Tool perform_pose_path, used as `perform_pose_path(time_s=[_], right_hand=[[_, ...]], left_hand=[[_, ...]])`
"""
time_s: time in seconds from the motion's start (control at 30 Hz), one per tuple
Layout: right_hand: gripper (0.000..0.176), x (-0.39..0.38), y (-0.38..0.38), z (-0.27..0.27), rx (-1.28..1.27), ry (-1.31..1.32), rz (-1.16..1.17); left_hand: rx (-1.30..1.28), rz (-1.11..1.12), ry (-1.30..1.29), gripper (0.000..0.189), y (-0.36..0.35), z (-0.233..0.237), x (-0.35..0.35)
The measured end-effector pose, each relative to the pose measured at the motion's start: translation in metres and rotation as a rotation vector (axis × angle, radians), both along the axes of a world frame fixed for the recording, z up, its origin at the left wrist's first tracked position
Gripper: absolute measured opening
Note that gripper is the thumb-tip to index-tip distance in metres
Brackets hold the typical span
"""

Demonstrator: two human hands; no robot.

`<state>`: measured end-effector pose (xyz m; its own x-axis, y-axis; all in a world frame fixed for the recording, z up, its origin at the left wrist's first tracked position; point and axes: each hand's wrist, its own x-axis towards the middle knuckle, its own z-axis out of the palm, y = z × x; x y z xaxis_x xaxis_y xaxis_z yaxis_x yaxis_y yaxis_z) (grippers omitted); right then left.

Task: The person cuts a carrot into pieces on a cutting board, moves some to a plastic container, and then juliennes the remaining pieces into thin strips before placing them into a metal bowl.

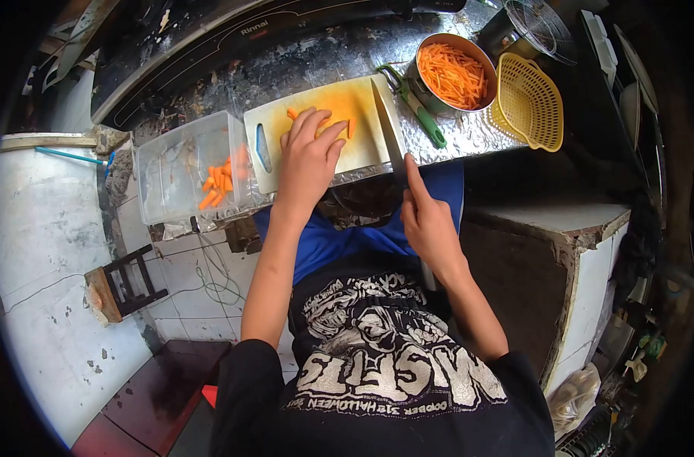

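Note:
My left hand rests on the cutting board, its bent fingers pressed over orange carrot pieces. The fingers partly hide these pieces, which peek out on both sides and between them. In my right hand is a kitchen knife, its long dark blade pointing away from me over the board's right edge. The index finger lies stretched along the handle, which is mostly hidden. Left of the board, a clear plastic container holds several short carrot chunks.
Behind the board's right side lies a green-handled peeler. Beside it stand a metal bowl of carrot strips and a yellow plastic basket. A black Rinnai stove runs along the back. Foil covers the counter's front edge.

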<state>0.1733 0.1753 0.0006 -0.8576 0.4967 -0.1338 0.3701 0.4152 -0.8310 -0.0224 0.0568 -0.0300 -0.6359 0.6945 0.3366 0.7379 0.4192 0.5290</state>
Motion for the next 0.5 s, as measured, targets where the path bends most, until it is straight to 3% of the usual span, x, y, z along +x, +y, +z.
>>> perform_pose_path(time_s=[0.27, 0.5], right_hand=[[0.068, -0.014, -0.005, -0.011, 0.074, 0.011, 0.069], [0.069, -0.024, -0.006, -0.012, 0.073, 0.023, 0.083]], left_hand=[[-0.075, -0.054, 0.077, 0.028, 0.017, -0.012, -0.016], [-0.014, 0.082, 0.029, 0.03, 0.024, -0.021, -0.006]])
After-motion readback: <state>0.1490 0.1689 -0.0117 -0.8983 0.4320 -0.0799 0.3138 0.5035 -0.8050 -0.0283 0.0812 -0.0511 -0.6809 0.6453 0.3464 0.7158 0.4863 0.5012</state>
